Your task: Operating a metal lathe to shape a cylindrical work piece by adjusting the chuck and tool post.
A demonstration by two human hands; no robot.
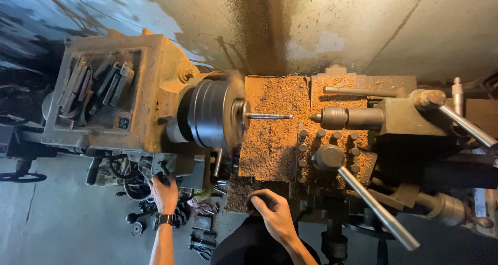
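Head view, looking down on an old yellow-painted metal lathe [155, 63] standing against a stained concrete wall [363, 26].

Left hand [165, 192]: fingers closed around a dark control lever [164, 178] on the near face of the headstock, low left of centre. A black wristwatch [166, 219] sits on that wrist.

Right hand [275, 213]: fingers curled over a dark round handwheel [255, 203] at the near edge of the carriage, just right of the left hand. Most of the wheel is hidden under the palm; I cannot tell how tight the grip is.

Workpiece: a thin grey metal rod [270, 116] projects to the right out of the dark steel chuck [212, 112]. The chuck edge looks blurred. The rod tip lies near, but apart from, the pointed grey tailstock centre [332, 117] on the right.

Carriage area between chuck and tailstock: covered with a thick layer of orange-brown metal chips [270, 140]. A square tool post with bolts around it [328, 151] stands near of the rod line, with a long steel handle [378, 210] running toward the near right.

Far left: a recessed tray on top of the headstock [96, 86] holds loose dark bars and tools.

Near floor below the headstock: small dark metal parts [199, 234] lie scattered.
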